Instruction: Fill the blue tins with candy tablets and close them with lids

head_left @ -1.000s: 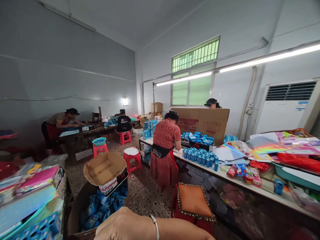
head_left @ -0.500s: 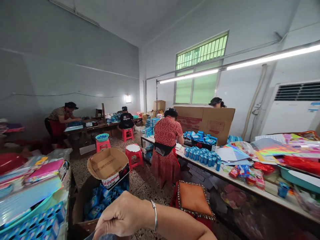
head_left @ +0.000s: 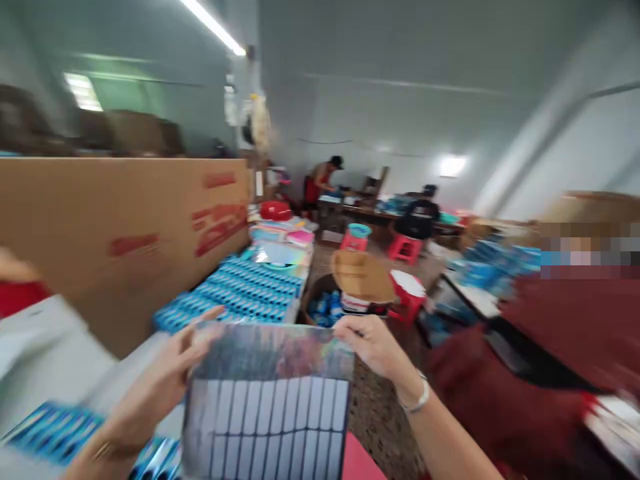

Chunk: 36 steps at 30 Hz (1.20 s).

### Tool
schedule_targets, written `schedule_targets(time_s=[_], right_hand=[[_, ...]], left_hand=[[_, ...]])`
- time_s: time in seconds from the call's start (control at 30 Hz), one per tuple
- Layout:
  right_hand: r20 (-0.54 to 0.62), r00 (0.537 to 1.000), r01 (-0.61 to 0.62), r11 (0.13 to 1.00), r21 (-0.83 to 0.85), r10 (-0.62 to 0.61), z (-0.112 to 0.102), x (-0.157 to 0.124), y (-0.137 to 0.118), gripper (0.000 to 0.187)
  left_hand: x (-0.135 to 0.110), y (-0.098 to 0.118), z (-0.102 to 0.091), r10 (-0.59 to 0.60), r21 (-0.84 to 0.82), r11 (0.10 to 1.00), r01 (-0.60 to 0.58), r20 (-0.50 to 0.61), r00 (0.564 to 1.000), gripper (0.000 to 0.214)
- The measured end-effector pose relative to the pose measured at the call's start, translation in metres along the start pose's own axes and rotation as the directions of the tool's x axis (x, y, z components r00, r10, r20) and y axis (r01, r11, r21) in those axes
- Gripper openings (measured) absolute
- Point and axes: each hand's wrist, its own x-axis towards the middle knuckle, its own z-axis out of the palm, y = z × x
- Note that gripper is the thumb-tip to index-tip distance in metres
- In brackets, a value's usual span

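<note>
A shiny silvery sheet point(head_left: 310, 353) with rows of white rectangular labels spans the space between my two hands at the bottom of the view. My right hand point(head_left: 367, 343), with a silver bangle at the wrist, pinches its upper right corner. At the upper left edge, my left hand point(head_left: 173, 363) grips the sheet, its fingers blurred and reaching over the edge. Small blue boxes point(head_left: 55, 433) stand in a row on the table below my left arm. Further forward, many more blue boxes point(head_left: 245, 287) fill the table in rows.
A tall cardboard panel point(head_left: 125, 213) borders the table at left, with part of another person's arm point(head_left: 15, 270) beside it. Close on the right stands a person in red point(head_left: 560, 333). An open carton point(head_left: 363, 273), red stools point(head_left: 407, 248) and two people working farther back are ahead.
My view has swung left and the picture is blurred. My left hand has come into view, and both hands now hold the silvery sheet stretched out before me.
</note>
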Motion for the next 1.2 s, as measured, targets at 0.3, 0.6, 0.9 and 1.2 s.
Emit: schedule_targets(time_s=[0.3,0.6,0.9,1.2], right_hand=[[0.301,0.940,0.201,0.973,-0.111,-0.160,0.070,0.118,0.030,0.037],[0.167,0.653,0.756,0.648,-0.088,-0.739,0.214,0.151,-0.044,0.036],[-0.017,0.538,0.843,0.538,-0.022,-0.843,0.264,0.158,-0.060,0.042],[-0.063,0.449,0.889,0.453,-0.071,-0.891,0.270,0.147,-0.067,0.047]], left_hand=[[-0.023,-0.041,-0.047,-0.063,-0.257,0.966,0.013,-0.188,0.980,0.044],[-0.017,-0.042,-0.065,0.168,0.046,0.984,-0.171,-0.546,0.821,0.048],[-0.042,-0.018,-0.071,0.304,0.166,0.953,-0.255,-0.542,0.784,0.040],[-0.055,-0.022,-0.072,0.273,0.078,0.945,-0.318,-0.723,0.635,0.035]])
